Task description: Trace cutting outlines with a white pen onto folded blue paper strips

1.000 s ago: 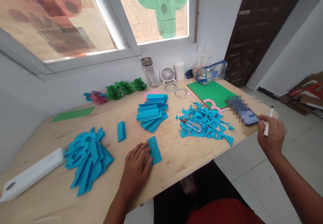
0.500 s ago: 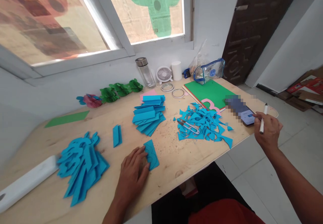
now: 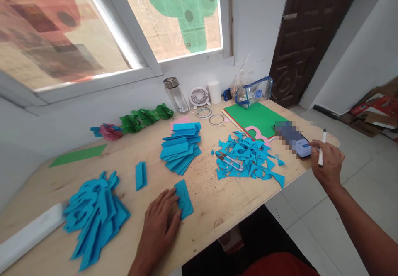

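My left hand (image 3: 161,216) lies on the wooden table with its fingertips on the left edge of a folded blue paper (image 3: 185,201), which bears a drawn curvy outline. Gripped in my right hand (image 3: 328,164) is a white marker (image 3: 321,149), its dark tip pointing down. One finger of that hand reaches to the lower end of a phone (image 3: 303,148) with a lit screen. Snips (image 3: 230,161) with a white handle rest on a heap of blue paper scraps (image 3: 255,155). Folded blue papers (image 3: 180,147) form a stack behind my left hand.
Cut blue paper shapes (image 3: 96,218) pile up at left beside a long white object (image 3: 31,236). One folded blue strip (image 3: 141,175) lies alone. Along the wall stand a glass bottle (image 3: 177,97), a small fan (image 3: 199,97) and a clear pouch (image 3: 256,91). Green sheets (image 3: 258,118) lie behind the scraps.
The view has shifted slightly, so the table things appear a little lower and farther left. Both hands keep the same places on the paper and at the phone.
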Motion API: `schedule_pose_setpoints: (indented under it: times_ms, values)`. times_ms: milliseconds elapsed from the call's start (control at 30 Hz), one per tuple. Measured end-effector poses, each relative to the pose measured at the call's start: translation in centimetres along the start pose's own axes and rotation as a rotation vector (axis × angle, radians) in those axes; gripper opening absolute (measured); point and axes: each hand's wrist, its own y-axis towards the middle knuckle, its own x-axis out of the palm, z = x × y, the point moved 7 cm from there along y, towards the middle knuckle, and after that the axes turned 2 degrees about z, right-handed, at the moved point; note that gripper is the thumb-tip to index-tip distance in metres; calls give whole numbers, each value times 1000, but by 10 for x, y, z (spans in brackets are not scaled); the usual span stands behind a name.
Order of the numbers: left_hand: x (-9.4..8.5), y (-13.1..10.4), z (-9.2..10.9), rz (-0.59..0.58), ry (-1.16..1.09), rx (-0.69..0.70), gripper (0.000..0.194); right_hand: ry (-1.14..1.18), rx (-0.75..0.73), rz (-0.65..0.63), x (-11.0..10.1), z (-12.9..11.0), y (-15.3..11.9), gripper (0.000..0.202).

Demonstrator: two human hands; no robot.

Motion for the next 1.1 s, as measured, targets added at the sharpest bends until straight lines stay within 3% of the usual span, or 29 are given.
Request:
schedule_pose_setpoints:
  times_ms: [133, 333, 467, 1100]
  values:
    - [1, -1, -1, 10, -7, -13, 29, 90, 77, -14, 0, 5, 4, 39]
    - [-2, 0, 1, 17, -3, 7, 29, 60, 119, -154, 17, 3, 6, 70]
    - [-2, 0, 2, 8, 8, 13, 30, 7, 134, -248, 25, 1, 5, 78]
    - [0, -2, -2, 82, 44, 105, 31, 68, 59, -232, 19, -33, -20, 65]
